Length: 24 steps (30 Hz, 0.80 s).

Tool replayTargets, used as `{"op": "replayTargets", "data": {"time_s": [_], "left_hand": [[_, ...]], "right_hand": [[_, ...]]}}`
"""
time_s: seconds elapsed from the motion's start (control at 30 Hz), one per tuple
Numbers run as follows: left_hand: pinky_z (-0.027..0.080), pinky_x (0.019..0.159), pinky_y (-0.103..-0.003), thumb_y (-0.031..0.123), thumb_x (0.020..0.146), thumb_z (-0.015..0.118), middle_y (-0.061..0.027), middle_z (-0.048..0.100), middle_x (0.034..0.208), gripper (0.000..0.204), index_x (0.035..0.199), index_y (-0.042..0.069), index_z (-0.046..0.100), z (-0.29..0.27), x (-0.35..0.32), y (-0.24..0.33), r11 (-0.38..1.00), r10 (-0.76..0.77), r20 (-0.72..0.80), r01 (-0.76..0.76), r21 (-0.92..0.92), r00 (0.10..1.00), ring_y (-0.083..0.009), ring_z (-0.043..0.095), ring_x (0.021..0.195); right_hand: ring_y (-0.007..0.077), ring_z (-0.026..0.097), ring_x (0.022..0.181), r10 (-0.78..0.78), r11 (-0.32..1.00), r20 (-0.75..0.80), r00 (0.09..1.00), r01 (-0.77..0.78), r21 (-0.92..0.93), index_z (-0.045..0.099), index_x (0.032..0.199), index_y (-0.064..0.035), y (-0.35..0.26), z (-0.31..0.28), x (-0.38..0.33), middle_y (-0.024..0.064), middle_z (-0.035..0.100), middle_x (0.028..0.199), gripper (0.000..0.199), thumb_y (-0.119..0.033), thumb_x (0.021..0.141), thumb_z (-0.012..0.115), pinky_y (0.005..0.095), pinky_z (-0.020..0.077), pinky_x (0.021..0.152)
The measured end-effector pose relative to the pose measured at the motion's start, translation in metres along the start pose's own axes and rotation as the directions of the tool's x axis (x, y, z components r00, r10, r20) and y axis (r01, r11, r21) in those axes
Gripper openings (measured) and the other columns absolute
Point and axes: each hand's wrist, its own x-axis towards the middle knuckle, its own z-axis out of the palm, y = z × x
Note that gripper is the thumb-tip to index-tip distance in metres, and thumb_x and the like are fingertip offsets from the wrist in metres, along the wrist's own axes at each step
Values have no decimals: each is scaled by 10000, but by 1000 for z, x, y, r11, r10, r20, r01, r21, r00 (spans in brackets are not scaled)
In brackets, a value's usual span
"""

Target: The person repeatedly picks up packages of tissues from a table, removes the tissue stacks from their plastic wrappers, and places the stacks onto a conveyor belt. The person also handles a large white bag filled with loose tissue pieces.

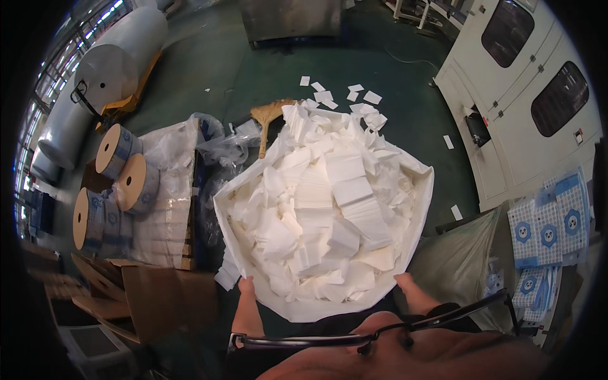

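Two edges of a white sack (310,310) of sheets (353,190) are being grasped by left fingers (246,282) and right fingers (401,278); apparently it is being steadied between them, even tension likely being needed next.

There is one white sack (310,310), one broom (267,114), two dark machine windows (508,33) and three brown roll ends (128,192).

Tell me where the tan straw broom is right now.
In the head view, the tan straw broom is left of centre, beside the far left edge of the open white sack, just right of the crumpled clear plastic film.
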Motion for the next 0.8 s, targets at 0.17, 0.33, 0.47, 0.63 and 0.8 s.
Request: {"op": "replayTargets", "data": {"time_s": [0.17, 0.33, 0.47, 0.63, 0.8], "left_hand": [[508, 765, -435, 95, 768, 575, -203, 661, 924, 286, 1005, -62, 609, 39, -73, -15, 862, 402, -141, -321, 392, 905, -322, 650, 861], [502, 698, -393, 92, 755, 587, -165, 672, 875, 268, 973, -55, 636, 22, -143, -37, 899, 341, -119, -287, 330, 932, -256, 651, 772], [505, 672, -371, 76, 753, 577, -121, 673, 844, 319, 1045, -23, 657, -34, -165, -105, 949, 225, -113, -192, 249, 968, -214, 644, 727], [500, 681, -373, 67, 756, 579, -122, 664, 851, 308, 1044, -11, 658, -68, -181, -160, 963, 114, -223, -52, 265, 968, -226, 630, 727], [511, 708, -383, 58, 746, 583, -145, 683, 871, 287, 1010, -14, 670, -172, -125, -140, 966, 179, -197, -135, 218, 964, -252, 659, 773]], "right_hand": [[398, 683, 909, -30, 997, 25, 999, 31, -64, 676, 984, 99, 20, -46, -26, 277, 685, 990, 383, -215, 774, 612, 439, 529, 757], [405, 654, 1008, -19, 995, -52, 998, 24, 98, 671, 1037, 93, 34, -86, -60, 283, 677, 1028, 406, -215, 784, 592, 443, 489, 857], [414, 646, 1021, -56, 998, -11, 998, 56, 4, 675, 1024, 84, 45, -100, -80, 292, 662, 1068, 396, -212, 780, 576, 445, 488, 864], [430, 642, 1008, -122, 936, 28, 992, 124, -329, 673, 1017, 89, 41, -44, -115, 306, 653, 1069, 400, -219, 783, 572, 456, 489, 861], [393, 664, 993, -15, 999, 74, 997, 18, -38, 665, 1026, 104, 23, 8, -174, 287, 675, 1036, 406, -207, 771, 611, 437, 504, 826]]}}
